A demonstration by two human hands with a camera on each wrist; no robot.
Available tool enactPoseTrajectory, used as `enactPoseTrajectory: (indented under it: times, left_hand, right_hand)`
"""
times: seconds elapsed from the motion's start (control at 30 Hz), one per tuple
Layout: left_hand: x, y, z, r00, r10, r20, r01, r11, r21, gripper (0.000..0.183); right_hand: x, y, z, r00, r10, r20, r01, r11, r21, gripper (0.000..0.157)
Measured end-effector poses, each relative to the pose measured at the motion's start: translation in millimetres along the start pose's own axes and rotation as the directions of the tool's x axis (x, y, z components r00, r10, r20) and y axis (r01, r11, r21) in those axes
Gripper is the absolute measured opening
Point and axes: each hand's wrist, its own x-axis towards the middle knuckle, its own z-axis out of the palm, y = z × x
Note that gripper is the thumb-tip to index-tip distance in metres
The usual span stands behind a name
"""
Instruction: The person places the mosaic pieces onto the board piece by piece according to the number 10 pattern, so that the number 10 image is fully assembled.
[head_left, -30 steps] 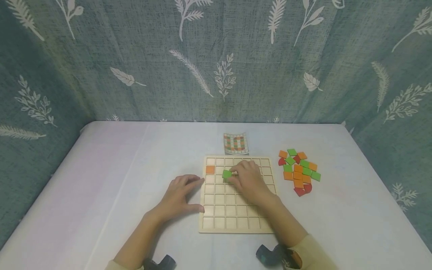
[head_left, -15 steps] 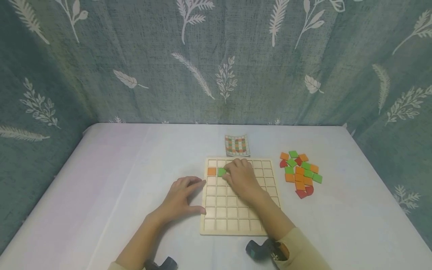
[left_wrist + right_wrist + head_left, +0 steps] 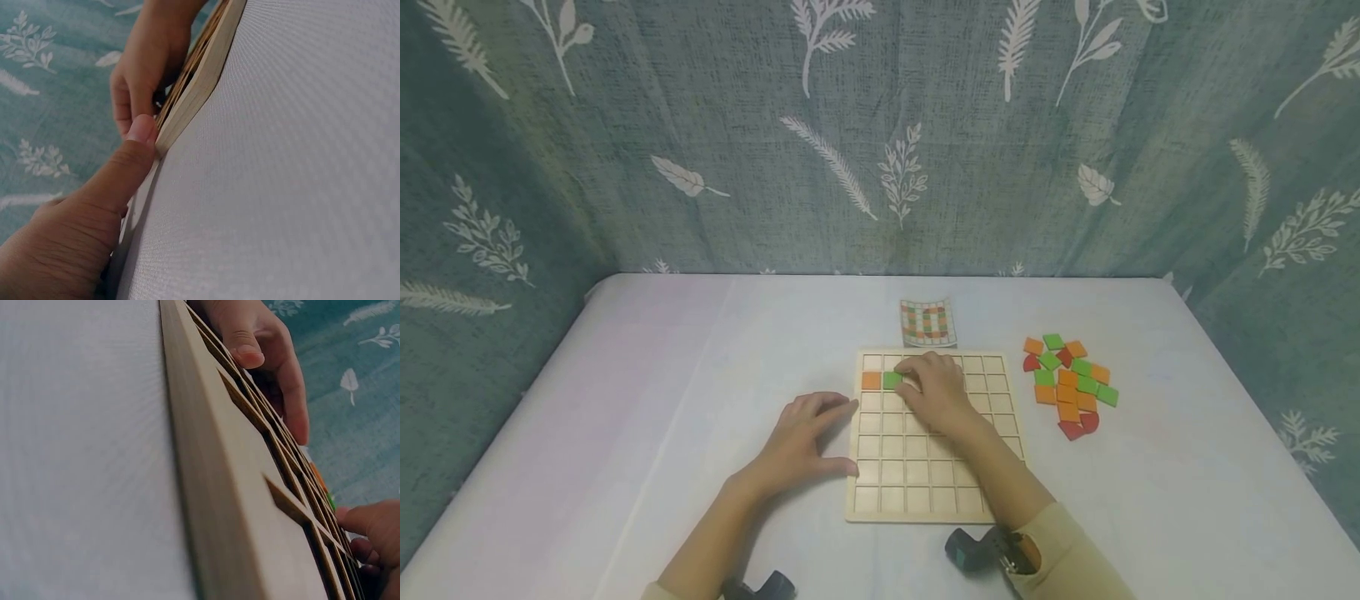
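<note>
A light wooden grid board [image 3: 891, 498] lies on the table, with an orange square tile [image 3: 871, 381] in a cell of its second row, at the left. Just right of that tile sits a green square tile [image 3: 891, 381]; my right hand [image 3: 936, 392] pinches it at its right edge. In the right wrist view, the right thumb [image 3: 359, 520] is right at the green tile. My left hand [image 3: 797, 442] rests at the board's left edge, thumb and index finger spread apart. Its thumb [image 3: 142, 130] touches the board's rim in the left wrist view.
A small card with a printed coloured pattern [image 3: 927, 323] stands just behind the board. To the right lies a loose cluster of tiles: orange squares [image 3: 1067, 393], green squares [image 3: 1107, 395] and red pieces [image 3: 1090, 422]. A leaf-patterned cloth [image 3: 737, 167] hangs behind the table.
The right hand has moved left with the green tile, which now lies in the cell beside the orange tile. Over the last half second little differs. The left hand keeps its place.
</note>
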Motion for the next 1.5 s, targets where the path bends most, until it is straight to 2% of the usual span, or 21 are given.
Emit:
enactPoseTrajectory:
  times: [0.17, 0.43, 0.7, 1.03, 1.27, 1.43, 1.5]
  left_hand:
    - [-0.1, 0.6, -0.3, 1.000, -0.006, -0.003, 0.006, 1.000, -0.008, 0.083]
    - [0.1, 0.0, 0.9, 1.000, -0.013, -0.002, 0.013, 1.000, -0.012, 0.083]
    - [0.3, 0.6, 0.0, 1.000, -0.004, -0.007, 0.004, 1.000, -0.015, 0.083]
    - [0.0, 1.3, 0.1, 1.000, -0.008, -0.011, 0.007, 1.000, -0.027, 0.083]
    - [-0.2, 2.8, -1.1, 1.000, -0.021, -0.004, 0.021, 1.000, -0.012, 0.083]
    - [-0.1, 2.2, -0.4, 1.000, -0.016, -0.007, 0.016, 1.000, -0.009, 0.083]
    - [0.1, 2.2, -0.1, 1.000, -0.012, -0.008, 0.012, 1.000, -0.012, 0.083]
  right_hand:
    - [-1, 1, -0.5, 1.000, 0.006, -0.006, -0.006, 0.999, 0.051, 0.029]
    - [-3, 6, -6.6, 0.999, 0.026, -0.029, -0.019, 0.976, 0.218, 0.028]
    - [-8, 15, -16.2, 0.999, 0.042, -0.029, -0.035, 0.974, 0.224, 0.028]
    - [-17, 21, -29.1, 0.998, 0.040, -0.049, -0.027, 0.968, 0.250, 0.043]
    - [-25, 32, -40.1, 0.991, 0.057, -0.123, -0.022, 0.963, 0.270, 0.044]
    - [-31, 43, -46.3, 0.979, 0.039, -0.198, 0.004, 0.977, 0.214, 0.040]
    - [-34, 46, -48.7, 0.976, 0.051, -0.212, -0.011, 0.983, 0.183, 0.040]
